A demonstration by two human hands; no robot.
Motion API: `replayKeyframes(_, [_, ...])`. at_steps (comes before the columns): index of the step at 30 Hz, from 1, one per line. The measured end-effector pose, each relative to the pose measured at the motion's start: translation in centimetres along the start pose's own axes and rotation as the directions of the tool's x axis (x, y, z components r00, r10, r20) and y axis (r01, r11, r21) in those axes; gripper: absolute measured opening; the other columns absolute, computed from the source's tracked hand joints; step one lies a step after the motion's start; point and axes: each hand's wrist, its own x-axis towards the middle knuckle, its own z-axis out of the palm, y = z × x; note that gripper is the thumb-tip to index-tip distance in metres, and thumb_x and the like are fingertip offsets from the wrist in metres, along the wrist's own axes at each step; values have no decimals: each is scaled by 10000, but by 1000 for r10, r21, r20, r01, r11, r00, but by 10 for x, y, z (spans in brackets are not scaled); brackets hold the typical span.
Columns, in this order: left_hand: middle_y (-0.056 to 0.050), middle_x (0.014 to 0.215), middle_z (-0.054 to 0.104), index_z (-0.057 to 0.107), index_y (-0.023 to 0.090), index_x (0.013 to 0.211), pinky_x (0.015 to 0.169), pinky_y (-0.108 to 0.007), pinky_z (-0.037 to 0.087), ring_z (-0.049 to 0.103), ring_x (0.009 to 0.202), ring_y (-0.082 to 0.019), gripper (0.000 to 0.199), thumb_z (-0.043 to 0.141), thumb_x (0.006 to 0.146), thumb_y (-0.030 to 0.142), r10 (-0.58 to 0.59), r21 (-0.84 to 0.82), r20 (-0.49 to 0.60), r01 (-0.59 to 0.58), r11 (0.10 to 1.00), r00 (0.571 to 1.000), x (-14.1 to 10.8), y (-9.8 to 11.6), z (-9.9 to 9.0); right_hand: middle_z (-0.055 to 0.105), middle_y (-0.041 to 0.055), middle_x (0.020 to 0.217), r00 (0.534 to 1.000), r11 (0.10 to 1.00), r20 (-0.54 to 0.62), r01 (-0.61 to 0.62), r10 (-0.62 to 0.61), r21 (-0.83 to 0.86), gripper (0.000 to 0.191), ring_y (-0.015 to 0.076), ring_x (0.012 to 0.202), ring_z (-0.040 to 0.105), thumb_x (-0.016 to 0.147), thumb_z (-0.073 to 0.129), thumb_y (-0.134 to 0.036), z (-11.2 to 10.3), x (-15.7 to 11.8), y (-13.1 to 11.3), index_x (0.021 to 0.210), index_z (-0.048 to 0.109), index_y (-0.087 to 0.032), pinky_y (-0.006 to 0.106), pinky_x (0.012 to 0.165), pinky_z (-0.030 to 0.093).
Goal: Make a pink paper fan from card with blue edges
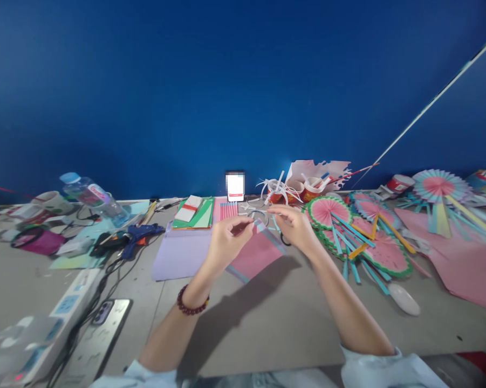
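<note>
My left hand [231, 240], with a dark bead bracelet [192, 310] at the wrist, is raised over the table with thumb and forefinger pinched together. Whatever lies between these fingertips is too small to make out. Facing it, my right hand [296, 225] has its fingers drawn together and pointing left, a short gap from the left fingertips; I cannot make out anything in it. Beneath and between both hands appears a pink sheet [262, 252] with blue-grey strips along its edges. Scissors [260, 215] lie partly hidden behind the hands.
Lilac paper [180, 253] and green sheets [202, 213] lie left, beyond a phone [105, 334], power strip [67, 307] and glue gun [139, 237]. A lit phone [235, 186] stands at the wall. Right are watermelon-patterned paper fans [329, 213], a white spoon [404, 299] and pink paper [465, 258].
</note>
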Motion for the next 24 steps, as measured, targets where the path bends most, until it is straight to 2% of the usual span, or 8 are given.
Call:
replayKeyframes(4, [-53, 772, 724, 726, 161, 823, 648, -243, 539, 663, 695, -162, 145, 642, 768, 265, 11, 27, 1, -11, 1000, 1000, 1, -1, -1, 586, 174, 1279, 1000, 976, 3, 31, -31, -217, 279, 304, 1155, 578, 774, 589, -222, 4, 3, 19, 1013, 716, -155, 496, 972, 463])
replayKeyframes(7, [-55, 787, 728, 726, 162, 829, 659, -239, 537, 664, 706, -160, 137, 640, 769, 251, 31, 52, -2, -31, 998, 1000, 0, 0, -1, 595, 173, 1273, 999, 981, -16, 43, -46, -188, 317, 310, 1205, 539, 799, 581, -253, 4, 3, 13, 1078, 689, -149, 509, 1012, 422])
replayKeyframes(11, [-47, 758, 724, 724, 166, 810, 643, -239, 530, 660, 692, -159, 138, 616, 791, 250, 59, 60, 5, -60, 996, 998, -1, 3, -1, 730, 67, 1020, 997, 999, 66, 26, -28, 20, 247, 223, 978, 671, 881, 503, -299, -1, -1, -16, 998, 702, -209, 369, 868, 528])
replayKeyframes(14, [-45, 753, 724, 726, 169, 808, 629, -236, 522, 659, 686, -162, 135, 616, 791, 246, 52, 47, 2, -52, 998, 999, -1, 3, -1, 737, 46, 842, 1000, 1000, 15, 22, -22, 21, 219, 204, 801, 686, 864, 506, -294, -2, -2, -28, 836, 700, -196, 314, 739, 541])
replayKeyframes(17, [-47, 760, 725, 727, 170, 810, 620, -231, 518, 658, 683, -163, 125, 632, 781, 246, 49, 52, -9, -49, 997, 999, -1, 2, -1, 702, 32, 705, 999, 999, -30, -43, 44, 22, 217, 178, 659, 667, 843, 489, -286, 0, 1, -19, 758, 660, -182, 284, 641, 527])
replayKeyframes(20, [-47, 762, 723, 725, 171, 809, 619, -227, 519, 657, 685, -160, 125, 626, 788, 244, 61, 74, -8, -61, 995, 998, 0, 1, -1, 643, -8, 567, 986, 983, 18, -168, 167, 67, 200, 148, 542, 634, 812, 456, -246, 3, 5, -1, 810, 646, -183, 247, 548, 504])
replayKeyframes(22, [-46, 767, 724, 724, 170, 809, 621, -223, 518, 656, 689, -157, 128, 615, 796, 235, 73, 95, 1, -72, 993, 997, -1, 1, -1, 636, -14, 567, 981, 978, 37, -193, 190, 75, 239, 142, 547, 632, 770, 431, -187, 5, 7, 10, 876, 645, -176, 246, 554, 508])
replayKeyframes(24, [-46, 767, 724, 723, 170, 808, 619, -220, 517, 655, 687, -154, 128, 609, 799, 227, 85, 114, 3, -84, 990, 996, -1, 1, -1, 666, 8, 655, 985, 981, 31, -170, 167, 92, 282, 143, 596, 645, 718, 412, -140, 5, 8, 17, 876, 644, -165, 261, 590, 522])
